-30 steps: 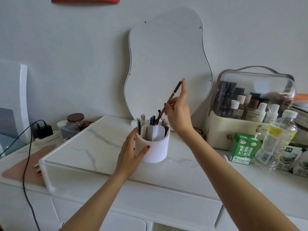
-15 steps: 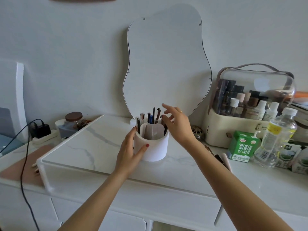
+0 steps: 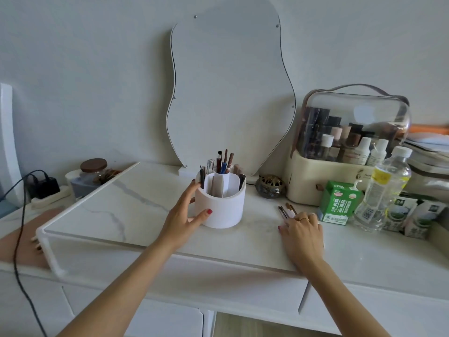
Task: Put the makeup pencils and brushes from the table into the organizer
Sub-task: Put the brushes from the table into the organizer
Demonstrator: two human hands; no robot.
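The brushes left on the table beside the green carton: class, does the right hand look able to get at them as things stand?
Probably yes. The right hand already lies over the near ends of the brushes, and nothing stands between them; the green carton sits just beside them.

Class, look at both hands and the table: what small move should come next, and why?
Probably the right hand should close on the brushes lying under its fingertips and lift them. They lie on the table, while the left hand steadies the organizer.

Only illegible print on the green carton (image 3: 339, 201)
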